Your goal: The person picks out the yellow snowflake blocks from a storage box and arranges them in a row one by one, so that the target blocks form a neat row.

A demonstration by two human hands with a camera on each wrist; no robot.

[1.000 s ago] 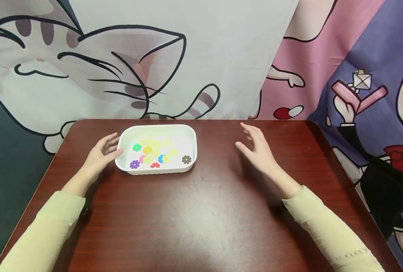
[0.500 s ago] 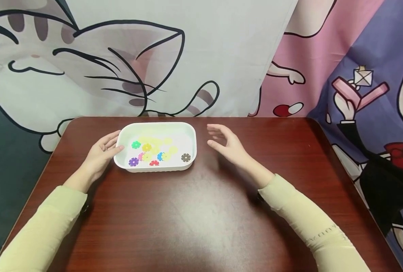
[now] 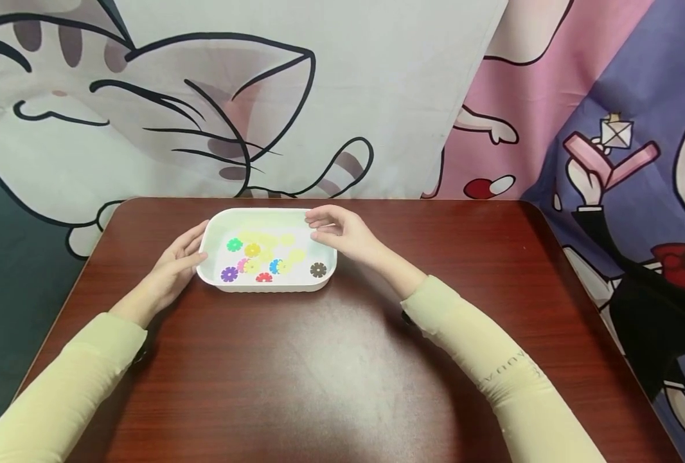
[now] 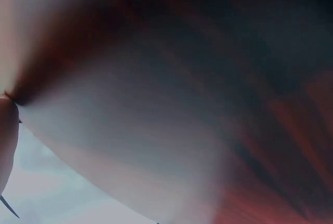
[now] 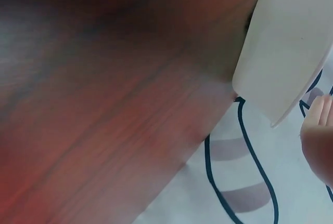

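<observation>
"Leftmost?"
"The left hand [image 3: 169, 267] grips the white tray [image 3: 267, 288] by its left end; the tray sits near the far edge of the surface [image 3: 319, 373], left of centre."
"Then?"
"Coloured discs [image 3: 274, 266] lie inside; the right hand [image 3: 349, 235], fingers relaxed, reaches over the tray's right end; whether it touches, I can't tell."
</observation>
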